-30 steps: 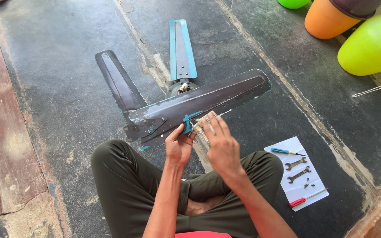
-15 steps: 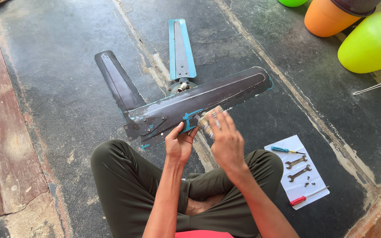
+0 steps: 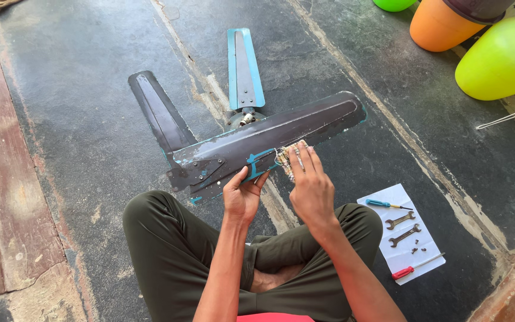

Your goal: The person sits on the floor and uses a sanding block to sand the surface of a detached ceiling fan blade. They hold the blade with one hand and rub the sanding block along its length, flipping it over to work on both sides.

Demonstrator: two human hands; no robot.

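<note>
We sit cross-legged on the floor [image 3: 61, 119], a dark fan blade [image 3: 269, 140] lying across in front of our knees; we take this blade as our reference.

Left hand [image 3: 242, 197]: grip closed on the blade's near edge, thumb on top beside a patch where blue shows through the dark coat. In our judgement this pins the blade so it does not slide.

Right hand [image 3: 311, 185]: fingers flat and extended, pressing a small worn pad [image 3: 286, 160], possibly abrasive paper, against the blade surface just right of the left hand. Flat fingers likely spread the pressure. Whether the pad is pinched or only pressed, we cannot tell.

Beyond the blade: a blue-edged blade [image 3: 244, 68] pointing away, its bolted end touching a round hub [image 3: 245, 117]. A second dark blade [image 3: 159, 110] angles off to the far left.

Right of the blade, nearer us: white sheet [image 3: 403, 235] holding blue-handled screwdriver [image 3: 382, 204], two spanners [image 3: 402, 228], small screws, red-handled screwdriver [image 3: 412, 268]. Probably laid there so small parts stay visible.

Far right: orange [image 3: 442, 24] and yellow-green [image 3: 502, 59] containers.
</note>
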